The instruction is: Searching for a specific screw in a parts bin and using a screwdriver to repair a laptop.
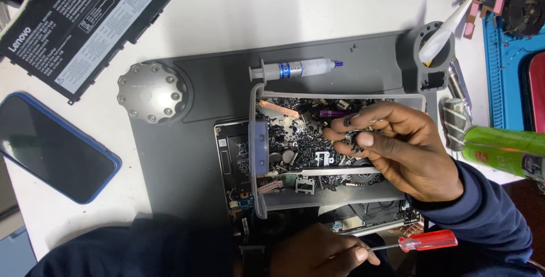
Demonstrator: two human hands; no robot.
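Risk of spilling: clear plastic parts box (340,98) tilted on dark grey mat (187,158), brimful of black screws and metal scraps. Right hand (397,152), at three o'clock inside the box, fingertips pinched together on tiny black screws. Left hand (318,251), at six o'clock, closed around red-handled screwdriver (426,241).

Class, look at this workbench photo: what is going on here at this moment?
A person's right hand reaches into a clear plastic box of small dark screws and metal parts, pinching a few pieces in its fingertips. The left hand, low in the picture, holds a red-handled screwdriver. The box rests over an opened laptop on a grey mat, with a syringe of paste beside it.
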